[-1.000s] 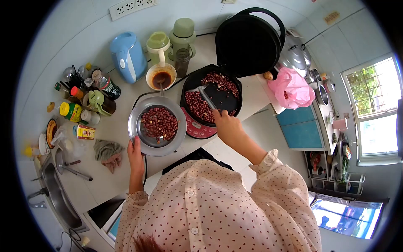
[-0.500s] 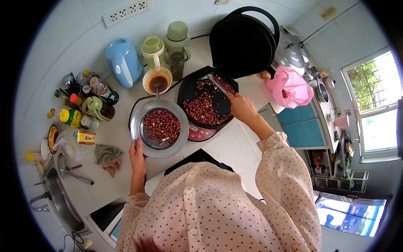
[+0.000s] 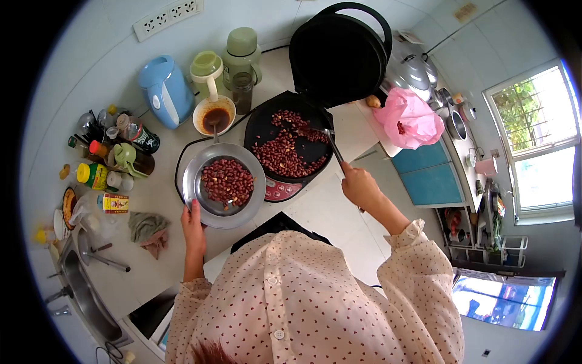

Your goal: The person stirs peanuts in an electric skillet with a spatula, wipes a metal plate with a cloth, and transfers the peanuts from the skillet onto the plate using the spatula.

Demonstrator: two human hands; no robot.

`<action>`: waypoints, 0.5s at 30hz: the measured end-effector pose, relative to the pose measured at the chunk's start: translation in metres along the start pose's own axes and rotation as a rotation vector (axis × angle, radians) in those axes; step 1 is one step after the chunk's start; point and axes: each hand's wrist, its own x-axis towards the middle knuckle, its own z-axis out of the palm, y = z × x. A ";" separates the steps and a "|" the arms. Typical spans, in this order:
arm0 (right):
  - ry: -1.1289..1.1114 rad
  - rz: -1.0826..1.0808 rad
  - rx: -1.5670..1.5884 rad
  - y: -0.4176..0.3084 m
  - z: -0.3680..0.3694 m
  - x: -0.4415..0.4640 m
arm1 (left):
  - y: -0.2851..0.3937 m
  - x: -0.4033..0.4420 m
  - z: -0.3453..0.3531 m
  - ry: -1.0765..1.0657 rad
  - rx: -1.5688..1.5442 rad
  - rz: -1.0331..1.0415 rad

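Observation:
My left hand (image 3: 193,229) grips the lower left rim of a round metal bowl (image 3: 253,206) that holds red peanuts (image 3: 227,182). Closed round the handle of a metal spatula (image 3: 334,145), my right hand (image 3: 361,185) is to the right of the black electric pan (image 3: 257,130). The spatula's head touches the pan's right part, beside more red peanuts (image 3: 284,155) spread over its surface. The black lid (image 3: 339,57) stands raised behind the pan. Its red control panel (image 3: 282,190) shows at the front.
Behind the metal bowl is a small bowl of brown sauce (image 3: 216,119) with a spoon. A blue kettle (image 3: 166,91), bottles (image 3: 92,175) and a cloth (image 3: 149,230) are at the left. A pink bag (image 3: 407,118) lies right of the pan. The sink (image 3: 91,291) is at the lower left.
The spatula has swung from the pan's middle and back to its right side, and my right hand has moved right and lower. Peanuts in the pan have shifted. My left hand still holds the bowl.

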 end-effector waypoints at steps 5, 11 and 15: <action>-0.157 0.012 0.110 -0.022 -0.039 -0.032 | 0.003 0.002 0.003 -0.019 0.016 0.020; -0.322 0.227 0.716 -0.008 -0.087 -0.018 | 0.000 0.004 0.002 -0.038 -0.001 0.029; -0.430 0.367 0.877 0.027 -0.109 0.022 | 0.004 -0.002 0.005 -0.014 -0.022 0.028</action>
